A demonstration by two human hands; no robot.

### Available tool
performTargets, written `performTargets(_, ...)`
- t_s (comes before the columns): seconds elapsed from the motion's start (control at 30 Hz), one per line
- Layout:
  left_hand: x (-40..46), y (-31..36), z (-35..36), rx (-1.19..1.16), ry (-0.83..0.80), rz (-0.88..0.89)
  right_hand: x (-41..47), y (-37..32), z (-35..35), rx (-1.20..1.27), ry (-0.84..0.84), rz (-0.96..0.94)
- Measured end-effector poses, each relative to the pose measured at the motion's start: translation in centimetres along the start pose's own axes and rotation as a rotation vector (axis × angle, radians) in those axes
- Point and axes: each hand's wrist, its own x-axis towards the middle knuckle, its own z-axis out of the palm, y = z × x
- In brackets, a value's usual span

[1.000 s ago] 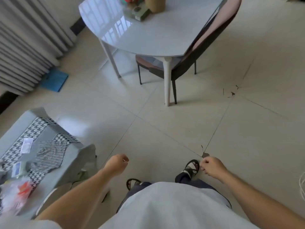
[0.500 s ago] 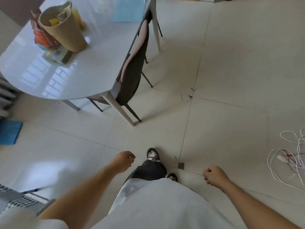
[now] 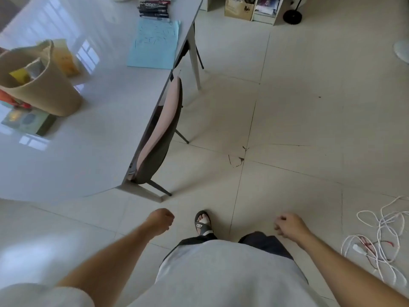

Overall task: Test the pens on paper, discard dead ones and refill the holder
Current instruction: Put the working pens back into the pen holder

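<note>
A light blue sheet of paper with dark scribbles lies on the white table near its right edge. I see no pens and no pen holder. My left hand hangs low in front of me with loosely curled fingers and holds nothing. My right hand hangs the same way to the right, also holding nothing. Both hands are over the tiled floor, well short of the table.
A woven basket stands on the table's left part beside boxes. A stack of books lies at the table's far end. A chair is tucked under the right edge. White cables lie on the floor at right.
The view has swung right and closer to the table; the blue paper and books have come into sight. Both hands still hang loosely and hold nothing.
</note>
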Motion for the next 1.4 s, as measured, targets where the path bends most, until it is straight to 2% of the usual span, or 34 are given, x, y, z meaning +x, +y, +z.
performTargets(0.13,2.0,7.3,-1.3,-0.016,0.013,0.083,4.0,-7.1,-4.1,0.029,0.016,-0.087)
performTargets(0.23,4.0,11.8,-1.4,-0.084,0.009,0.082,7.5,-10.6,-6.9,0.024,0.002,-0.141)
performTargets(0.43,7.3,19.8,-1.4,-0.101,-0.028,-0.056,17.1,-13.3,-14.9,-0.09,-0.078,-0.146)
performTargets(0.53,8.0,24.6,-1.6,-0.012,-0.046,-0.147,21.6,-14.9,-20.1,-0.144,-0.086,-0.098)
performTargets(0.7,9.2,33.1,-2.0,-0.25,0.127,-0.096,28.4,-20.7,-27.1,-0.231,-0.109,-0.121)
performTargets(0.9,12.6,40.5,-3.1,-0.299,0.134,-0.028,34.5,-30.5,-30.0,-0.251,-0.18,-0.219)
performTargets(1.13,19.5,43.4,-5.5,-0.421,0.122,-0.21,40.9,-42.2,-32.0,-0.323,-0.213,-0.243)
performTargets(1.23,22.0,45.2,-7.5,-0.391,0.112,-0.282,42.8,-47.7,-34.0,-0.365,-0.208,-0.255)
performTargets(1.4,25.4,51.9,-13.6,-0.367,0.142,-0.201,46.5,-56.6,-36.6,-0.387,-0.168,-0.3)
